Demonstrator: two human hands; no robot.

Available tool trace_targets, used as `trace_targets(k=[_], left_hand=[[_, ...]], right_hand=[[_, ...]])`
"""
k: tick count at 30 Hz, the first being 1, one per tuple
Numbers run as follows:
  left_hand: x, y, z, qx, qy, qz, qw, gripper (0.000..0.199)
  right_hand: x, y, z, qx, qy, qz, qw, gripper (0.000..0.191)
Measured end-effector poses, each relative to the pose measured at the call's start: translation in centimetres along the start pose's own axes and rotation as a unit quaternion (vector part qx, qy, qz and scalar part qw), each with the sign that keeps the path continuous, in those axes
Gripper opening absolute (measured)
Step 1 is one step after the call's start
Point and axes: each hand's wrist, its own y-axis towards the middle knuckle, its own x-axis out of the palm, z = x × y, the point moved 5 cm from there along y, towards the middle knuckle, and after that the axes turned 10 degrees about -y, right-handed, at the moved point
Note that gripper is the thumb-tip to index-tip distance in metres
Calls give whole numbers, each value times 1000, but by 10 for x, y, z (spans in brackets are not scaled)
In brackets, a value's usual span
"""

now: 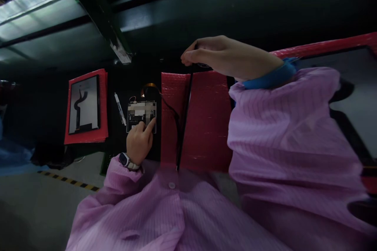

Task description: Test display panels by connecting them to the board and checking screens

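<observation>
My left hand (139, 140) touches a small circuit board unit (140, 106) with its index finger stretched out and the others loosely curled. Strips of tan tape cross the unit, and an orange and black ribbon cable (168, 106) leads from it towards the right. My right hand (207, 55) is closed at the far end of a thin dark panel (185, 119), seen almost edge-on. That panel stands tilted up over a red foam sheet (207, 121). The grip itself is partly hidden behind the fingers.
A white pen (120, 109) lies left of the unit. Farther left, a display panel (91, 106) with a dark flex cable rests on red foam sheets (103, 133). Another large panel (353, 82) lies at the right. A green metal post (97, 15) rises behind the bench.
</observation>
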Motion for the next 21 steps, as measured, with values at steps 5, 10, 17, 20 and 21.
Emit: trace_targets(k=[5,10,17,20,21], left_hand=[[1,0,-1,2,-13,-12,1000,47],[0,1,1,30,4,4,1000,45],[-13,-2,7,123,-145,85,978,46],[-7,-1,13,191,-177,-2,965,49],[-4,0,13,199,-181,-26,963,48]], right_hand=[[1,3,3,-25,-3,-1,1000,23],[1,2,2,-17,-14,3,1000,25],[-16,-20,7,104,-65,107,987,38],[-21,-34,17,146,-55,103,982,32],[-24,-39,23,162,-68,105,979,33]])
